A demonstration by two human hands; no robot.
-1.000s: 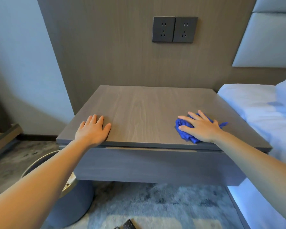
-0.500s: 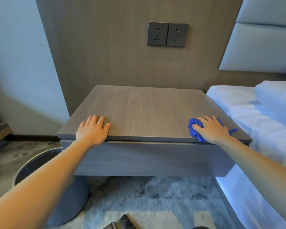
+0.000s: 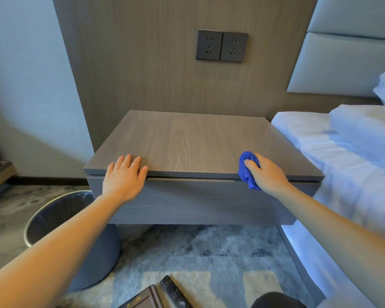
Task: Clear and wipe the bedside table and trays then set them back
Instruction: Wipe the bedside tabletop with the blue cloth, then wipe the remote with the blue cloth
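The grey wood-grain bedside table (image 3: 196,143) stands against the wall panel with nothing on its top. My left hand (image 3: 125,176) lies flat, fingers spread, over the table's front left edge. My right hand (image 3: 266,172) is closed around a bunched blue cloth (image 3: 247,172) at the front right edge, with the cloth hanging over the lip onto the drawer front. On the carpet at the bottom lie a brown tray (image 3: 140,300) and a black remote control (image 3: 173,292), both partly cut off by the frame.
A round waste bin (image 3: 51,216) with a dark liner stands on the floor at the left, beside the table. The bed (image 3: 351,152) with white sheets borders the table on the right. Two wall sockets (image 3: 221,46) sit above the table. A dark object (image 3: 276,301) shows at the bottom edge.
My right hand has slid the cloth from the table top toward me to the front edge and bunched it over the lip. The left hand has stayed put. The view has pulled back.
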